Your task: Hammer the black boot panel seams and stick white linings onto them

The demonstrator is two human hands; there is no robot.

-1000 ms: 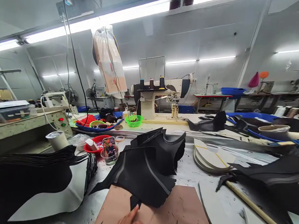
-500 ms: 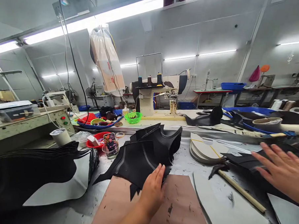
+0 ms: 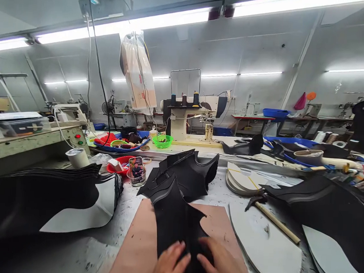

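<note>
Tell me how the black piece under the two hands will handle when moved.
The black piece would probably flex, since it looks thin and sheet-like. That thinness suggests it is light for its size. Spread over the pinkish board, it seems likelier to slide than roll.

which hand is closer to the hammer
Right. The right hand, at the black cut piece, is left of the hammer; the left hand, at the same piece, is farther left.

I work in bright white light from overhead tubes [image 3: 175, 22] that glare without detail, slimmer wall lights [image 3: 261, 73] shining beyond, my left hand [image 3: 169, 263] and right hand [image 3: 222, 262] slightly blurred, the black piece [image 3: 176, 218] swallowing detail, and my view's edges stretched.
</note>
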